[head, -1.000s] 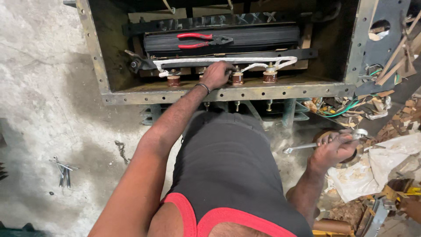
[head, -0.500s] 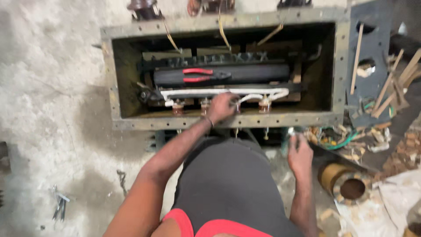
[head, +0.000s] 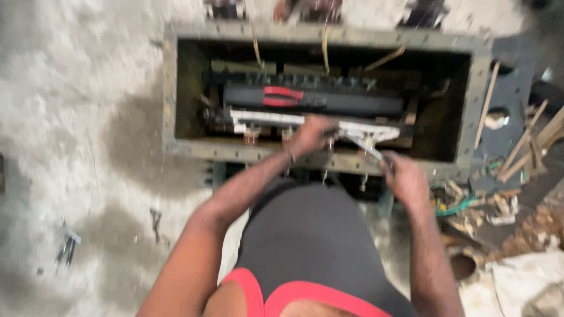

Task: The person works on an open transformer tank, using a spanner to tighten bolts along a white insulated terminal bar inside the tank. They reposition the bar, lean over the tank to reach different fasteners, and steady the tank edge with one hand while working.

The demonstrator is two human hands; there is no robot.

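Both hands now inside metal box [head: 176, 88]. Right hand [head: 405, 179], earlier off right among scrap, has come in gripping metal tool [head: 367, 147], tip at white bar [head: 264, 117]. Left hand [head: 308, 136] stays pressed on bar, closure unclear. Red-handled pliers [head: 282, 95] lie behind.

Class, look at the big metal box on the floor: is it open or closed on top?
Open. The metal box has no lid, so red-handled pliers inside are visible, and the left hand reaches in.
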